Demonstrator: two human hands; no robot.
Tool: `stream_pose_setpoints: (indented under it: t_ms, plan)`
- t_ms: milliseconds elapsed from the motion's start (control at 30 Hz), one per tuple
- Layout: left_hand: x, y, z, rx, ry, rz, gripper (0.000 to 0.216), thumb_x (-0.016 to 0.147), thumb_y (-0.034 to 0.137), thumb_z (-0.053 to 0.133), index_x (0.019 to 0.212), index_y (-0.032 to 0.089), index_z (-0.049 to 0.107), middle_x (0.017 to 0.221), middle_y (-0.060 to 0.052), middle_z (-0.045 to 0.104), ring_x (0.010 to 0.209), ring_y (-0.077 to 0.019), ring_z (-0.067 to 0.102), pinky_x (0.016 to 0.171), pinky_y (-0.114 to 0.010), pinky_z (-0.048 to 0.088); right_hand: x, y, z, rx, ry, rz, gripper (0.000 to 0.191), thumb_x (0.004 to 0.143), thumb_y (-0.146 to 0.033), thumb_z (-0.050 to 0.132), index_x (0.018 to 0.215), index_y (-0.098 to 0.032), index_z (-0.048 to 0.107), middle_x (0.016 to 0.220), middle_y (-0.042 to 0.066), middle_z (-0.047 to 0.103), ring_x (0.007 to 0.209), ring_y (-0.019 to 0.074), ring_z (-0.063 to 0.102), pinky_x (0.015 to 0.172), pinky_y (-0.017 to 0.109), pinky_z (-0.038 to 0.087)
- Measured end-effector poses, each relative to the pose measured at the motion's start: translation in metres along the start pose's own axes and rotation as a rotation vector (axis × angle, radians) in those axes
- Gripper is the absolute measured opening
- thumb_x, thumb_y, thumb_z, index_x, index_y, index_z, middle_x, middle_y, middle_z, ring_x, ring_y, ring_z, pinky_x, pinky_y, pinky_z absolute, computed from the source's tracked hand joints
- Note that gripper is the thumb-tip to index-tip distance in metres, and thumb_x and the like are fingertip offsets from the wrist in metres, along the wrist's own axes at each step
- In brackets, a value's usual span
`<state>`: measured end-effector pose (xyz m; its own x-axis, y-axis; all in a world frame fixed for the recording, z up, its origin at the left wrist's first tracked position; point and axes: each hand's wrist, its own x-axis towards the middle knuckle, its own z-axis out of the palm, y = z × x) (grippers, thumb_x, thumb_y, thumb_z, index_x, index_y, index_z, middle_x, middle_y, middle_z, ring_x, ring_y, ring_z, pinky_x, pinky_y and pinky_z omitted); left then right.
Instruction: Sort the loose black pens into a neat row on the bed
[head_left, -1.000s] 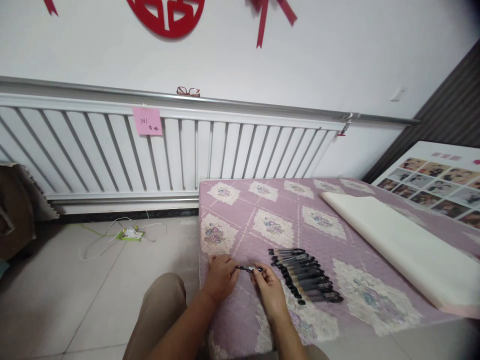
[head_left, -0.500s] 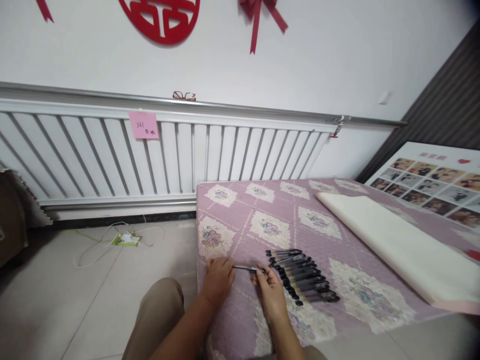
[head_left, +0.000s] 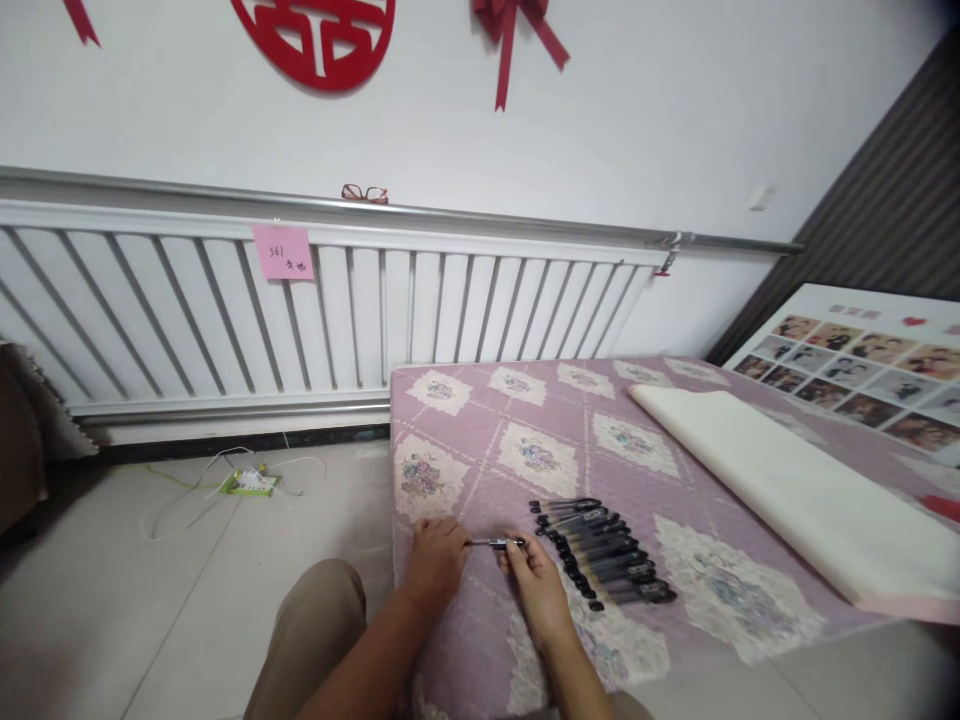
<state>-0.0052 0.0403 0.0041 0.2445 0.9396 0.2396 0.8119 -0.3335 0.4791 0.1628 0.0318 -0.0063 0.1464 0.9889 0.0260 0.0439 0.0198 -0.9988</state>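
Note:
My left hand (head_left: 437, 562) and my right hand (head_left: 534, 582) hold one black pen (head_left: 495, 543) between them, level over the near edge of the pink quilted bed cover (head_left: 517, 420). The left fingers pinch its thin left end, the right fingers grip its thicker right end. Just right of my right hand lies a neat row of several black pens (head_left: 604, 553), side by side on the cover.
A cream roll of paper (head_left: 780, 495) lies across the cover's right side. A photo board (head_left: 862, 370) leans at far right. A white radiator (head_left: 315, 300) with a pink note (head_left: 283, 251) lines the wall, glasses (head_left: 364, 192) on top. Cables (head_left: 225, 485) lie on the tiled floor.
The view has shifted slightly, so everything sits a little further left. Both hands stay on the pen at the same spot; the row of pens has not moved.

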Motion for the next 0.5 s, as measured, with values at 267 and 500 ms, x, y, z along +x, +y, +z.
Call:
stream_pose_setpoints:
  t_ms: [267, 500]
  plan:
    - [-0.001, 0.0, 0.004, 0.021, 0.003, -0.001, 0.015, 0.087, 0.02, 0.048, 0.09, 0.025, 0.062, 0.095, -0.001, 0.062, 0.097, -0.0187, 0.052, 0.093, -0.036, 0.028, 0.002, 0.009, 0.001, 0.007, 0.032, -0.038, 0.035, 0.076, -0.046, 0.058, 0.098, -0.019, 0.062, 0.065, -0.001, 0.059, 0.06, 0.0165, 0.054, 0.057, 0.026, 0.044]
    - [-0.002, 0.0, 0.005, 0.018, -0.01, -0.007, 0.014, 0.085, 0.021, 0.049, 0.089, 0.024, 0.062, 0.094, -0.001, 0.061, 0.096, -0.0186, 0.052, 0.087, -0.032, 0.032, 0.002, 0.019, 0.006, -0.033, 0.15, -0.117, 0.039, 0.075, -0.046, 0.058, 0.105, -0.02, 0.063, 0.068, 0.0, 0.061, 0.061, 0.0164, 0.055, 0.057, 0.026, 0.045]
